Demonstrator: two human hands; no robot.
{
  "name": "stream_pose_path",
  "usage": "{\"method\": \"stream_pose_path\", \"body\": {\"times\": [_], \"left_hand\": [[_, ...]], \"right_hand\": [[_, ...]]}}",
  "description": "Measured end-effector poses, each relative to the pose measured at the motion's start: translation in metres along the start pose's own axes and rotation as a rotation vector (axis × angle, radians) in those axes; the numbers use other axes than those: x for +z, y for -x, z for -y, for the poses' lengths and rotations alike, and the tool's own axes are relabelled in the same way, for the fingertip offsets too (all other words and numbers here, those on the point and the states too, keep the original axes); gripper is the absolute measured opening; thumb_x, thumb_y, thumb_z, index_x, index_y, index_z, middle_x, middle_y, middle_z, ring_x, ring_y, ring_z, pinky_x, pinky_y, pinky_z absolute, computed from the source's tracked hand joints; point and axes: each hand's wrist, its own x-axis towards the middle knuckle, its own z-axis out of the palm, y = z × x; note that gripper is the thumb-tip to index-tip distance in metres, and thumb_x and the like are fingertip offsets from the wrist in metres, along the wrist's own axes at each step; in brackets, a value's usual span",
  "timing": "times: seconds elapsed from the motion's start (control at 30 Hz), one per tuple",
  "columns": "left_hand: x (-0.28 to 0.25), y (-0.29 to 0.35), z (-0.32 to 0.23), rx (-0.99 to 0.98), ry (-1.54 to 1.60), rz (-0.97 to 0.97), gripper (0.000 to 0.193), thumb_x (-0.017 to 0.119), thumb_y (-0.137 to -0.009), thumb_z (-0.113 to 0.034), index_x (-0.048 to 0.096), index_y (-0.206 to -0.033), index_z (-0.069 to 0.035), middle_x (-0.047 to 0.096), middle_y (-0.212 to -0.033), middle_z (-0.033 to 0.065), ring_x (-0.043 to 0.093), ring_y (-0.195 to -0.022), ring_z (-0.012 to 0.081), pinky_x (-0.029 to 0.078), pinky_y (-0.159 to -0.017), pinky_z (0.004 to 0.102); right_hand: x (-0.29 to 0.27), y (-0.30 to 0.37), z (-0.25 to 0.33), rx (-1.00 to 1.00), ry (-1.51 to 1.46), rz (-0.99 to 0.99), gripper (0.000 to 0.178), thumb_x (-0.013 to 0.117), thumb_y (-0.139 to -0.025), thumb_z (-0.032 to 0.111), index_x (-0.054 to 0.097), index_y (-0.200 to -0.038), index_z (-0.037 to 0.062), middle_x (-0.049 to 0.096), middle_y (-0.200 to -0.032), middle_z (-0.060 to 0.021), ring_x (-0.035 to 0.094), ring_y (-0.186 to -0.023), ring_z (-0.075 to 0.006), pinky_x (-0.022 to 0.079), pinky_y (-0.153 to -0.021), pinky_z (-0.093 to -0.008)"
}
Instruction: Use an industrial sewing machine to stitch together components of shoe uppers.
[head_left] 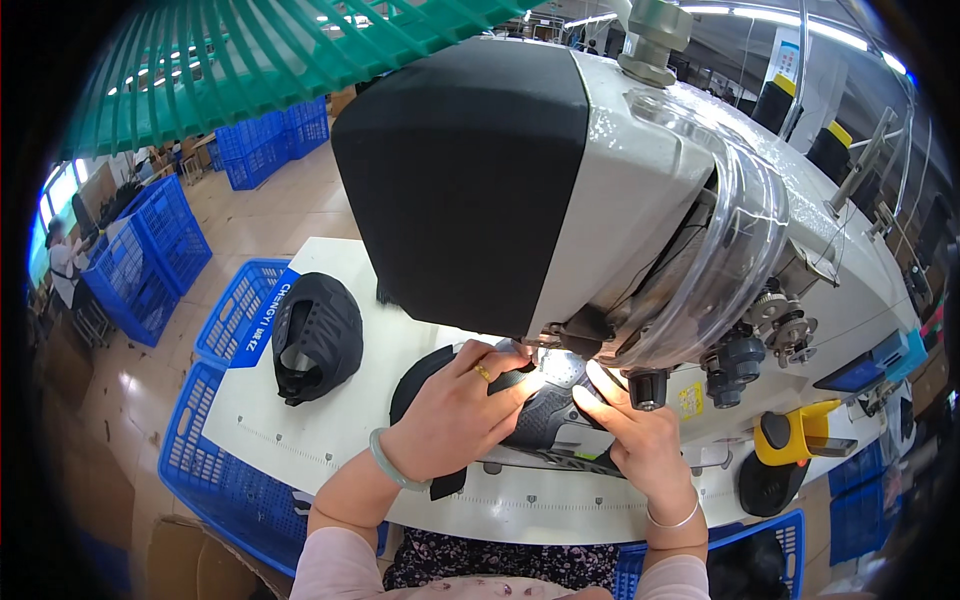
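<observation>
The dark piece [548, 412], textured, with pale grey patches, lies mid-frame on the white surface [240, 425], partly brightly lit; a blue crate [795, 528] at lower right holds dark material [745, 572]; the left hand [450, 412], fingers loosely bent, and right hand [648, 440], fingers extended, touch the piece; whether either grips it, one cannot tell.

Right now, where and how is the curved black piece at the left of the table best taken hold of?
Probably grip the curved black piece by its rounded right wall, left hand coming from the right: that side bulges outward and faces the hand.
</observation>
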Motion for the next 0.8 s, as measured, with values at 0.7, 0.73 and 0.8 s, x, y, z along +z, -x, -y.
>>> {"method": "stream_pose_path", "body": {"times": [0.7, 0.73, 0.8], "left_hand": [[0.006, 0.011, -0.016, -0.138, -0.067, 0.019, 0.038, 0.066, -0.076, -0.008, 0.063, -0.114, -0.006, 0.059, -0.121, 0.0110, 0.058, -0.084, 0.0236, 0.051, -0.077, 0.0322], [0.007, 0.011, -0.014, -0.129, -0.062, -0.003, 0.037, 0.066, -0.077, -0.008, 0.064, -0.113, -0.006, 0.059, -0.122, 0.0110, 0.058, -0.082, 0.0234, 0.051, -0.076, 0.0320], [0.009, 0.012, -0.012, -0.118, -0.059, -0.024, 0.035, 0.066, -0.077, -0.008, 0.064, -0.112, -0.006, 0.059, -0.122, 0.0110, 0.059, -0.080, 0.0232, 0.051, -0.076, 0.0319]], "right_hand": [[0.002, -0.012, 0.004, -0.101, 0.130, -0.031, 0.057, 0.057, -0.058, -0.012, 0.067, -0.109, 0.0109, 0.064, -0.120, -0.0095, 0.062, -0.107, -0.0296, 0.053, -0.084, -0.0390], [0.002, -0.013, 0.007, -0.121, 0.158, -0.021, 0.056, 0.057, -0.059, -0.012, 0.066, -0.110, 0.0090, 0.063, -0.121, -0.0100, 0.061, -0.110, -0.0301, 0.052, -0.087, -0.0401], [0.004, -0.010, 0.004, -0.153, 0.187, -0.034, 0.054, 0.057, -0.061, -0.012, 0.065, -0.111, 0.0065, 0.062, -0.122, -0.0104, 0.058, -0.115, -0.0302, 0.052, -0.089, -0.0388]]}}
